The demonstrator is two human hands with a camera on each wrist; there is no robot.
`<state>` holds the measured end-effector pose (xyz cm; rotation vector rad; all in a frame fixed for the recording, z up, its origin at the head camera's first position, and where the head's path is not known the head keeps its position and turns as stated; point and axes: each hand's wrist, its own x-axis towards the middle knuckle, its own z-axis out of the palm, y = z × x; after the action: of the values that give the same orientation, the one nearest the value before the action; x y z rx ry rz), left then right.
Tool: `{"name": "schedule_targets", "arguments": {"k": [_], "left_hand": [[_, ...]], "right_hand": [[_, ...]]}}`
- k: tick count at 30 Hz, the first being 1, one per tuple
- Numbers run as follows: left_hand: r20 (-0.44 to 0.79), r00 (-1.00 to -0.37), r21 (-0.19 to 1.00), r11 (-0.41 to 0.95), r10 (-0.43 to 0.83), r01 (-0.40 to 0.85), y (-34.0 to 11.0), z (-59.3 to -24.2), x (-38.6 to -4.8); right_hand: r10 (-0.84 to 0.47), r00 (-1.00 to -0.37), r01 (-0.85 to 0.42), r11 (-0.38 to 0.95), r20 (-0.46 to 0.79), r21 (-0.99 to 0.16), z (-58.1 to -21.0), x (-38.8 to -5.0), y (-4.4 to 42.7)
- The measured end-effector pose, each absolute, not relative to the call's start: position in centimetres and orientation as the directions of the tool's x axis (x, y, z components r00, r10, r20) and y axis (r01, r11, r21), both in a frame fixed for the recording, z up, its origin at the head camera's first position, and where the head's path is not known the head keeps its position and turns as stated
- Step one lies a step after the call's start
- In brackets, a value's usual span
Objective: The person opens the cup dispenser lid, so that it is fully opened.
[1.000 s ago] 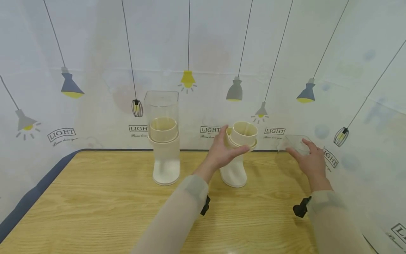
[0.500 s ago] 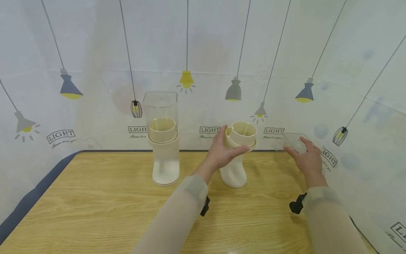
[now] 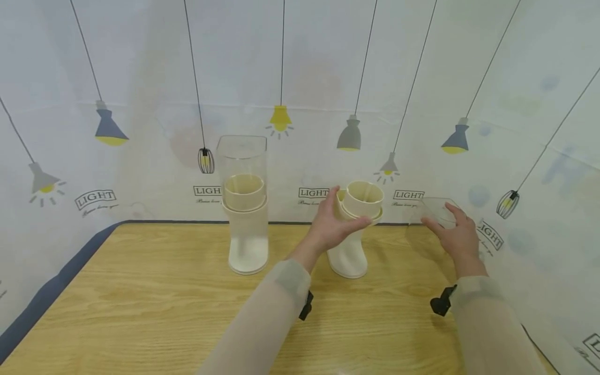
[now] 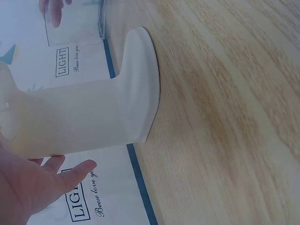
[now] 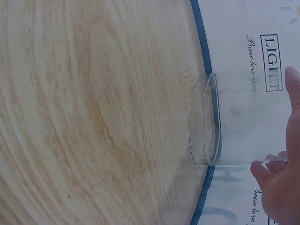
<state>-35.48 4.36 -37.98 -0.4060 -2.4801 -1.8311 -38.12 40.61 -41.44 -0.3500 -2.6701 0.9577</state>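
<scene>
A cream dispenser stand with a curved spout-like body and a round collar on top stands upright on the wooden table. My left hand grips its upper part, thumb across the front and fingers round the far left side. To the right, my right hand holds a clear plastic container between thumb and fingers near its upper end. In the right wrist view the container's lower end shows near the table's back edge; I cannot tell whether it touches the table. The container is faint in the head view.
Left of the hands stands a matching cream dispenser, with a clear container fitted over its collar. The wooden table ends at a dark blue back edge, against a white curtain printed with hanging lamps.
The view shifts slightly between frames. My right hand draws a little nearer to the left hand early on, still holding the clear container; my left hand keeps its hold on the stand.
</scene>
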Motion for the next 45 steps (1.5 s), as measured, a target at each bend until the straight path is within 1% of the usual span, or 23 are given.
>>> {"name": "schedule_targets", "arguments": {"k": [6,15,17,21,24,26,32,35,37,41,45], "left_hand": [[0.173,-0.967,0.935,0.279,0.186,0.221,4.2,-37.5,-35.3],[0.15,-0.968,0.946,0.256,0.203,0.201,4.0,-37.5,-35.2],[0.146,-0.967,0.948,0.249,0.209,0.197,3.8,-37.7,-35.1],[0.14,-0.968,0.946,0.262,0.207,0.193,3.3,-37.9,-34.6],[0.155,-0.965,0.937,0.279,0.211,0.211,2.3,-38.0,-33.9],[0.183,-0.958,0.93,0.279,0.219,0.241,1.4,-38.0,-33.3],[0.244,-0.933,0.928,0.214,0.265,0.304,-1.6,-37.5,-31.1],[0.263,-0.919,0.927,0.185,0.293,0.325,-2.9,-37.1,-29.9],[0.268,-0.911,0.927,0.172,0.312,0.332,-3.8,-36.9,-29.1],[0.273,-0.9,0.919,0.185,0.339,0.348,-5.0,-36.8,-27.6],[0.3,-0.889,0.901,0.203,0.347,0.383,-6.2,-36.7,-26.4]], "right_hand": [[0.3,-0.934,0.111,0.757,0.192,-0.644,-40.8,-37.8,40.1],[0.253,-0.948,0.076,0.768,0.192,-0.635,-40.3,-37.2,40.7],[0.257,-0.94,0.052,0.757,0.223,-0.651,-40.0,-36.9,40.8],[0.262,-0.904,-0.038,0.739,0.338,-0.673,-38.9,-36.0,40.1],[0.259,-0.872,-0.113,0.719,0.416,-0.686,-37.4,-34.8,38.8],[0.246,-0.863,-0.156,0.702,0.442,-0.695,-36.2,-33.8,37.7],[0.133,-0.882,-0.261,0.662,0.452,-0.703,-33.1,-30.5,33.6],[0.079,-0.875,-0.313,0.663,0.478,-0.681,-32.1,-28.9,31.4],[0.045,-0.859,-0.355,0.665,0.51,-0.657,-31.7,-27.9,30.1],[-0.026,-0.807,-0.457,0.661,0.59,-0.595,-31.1,-26.3,27.6],[-0.102,-0.767,-0.535,0.648,0.634,-0.542,-30.7,-25.2,25.5]]}}
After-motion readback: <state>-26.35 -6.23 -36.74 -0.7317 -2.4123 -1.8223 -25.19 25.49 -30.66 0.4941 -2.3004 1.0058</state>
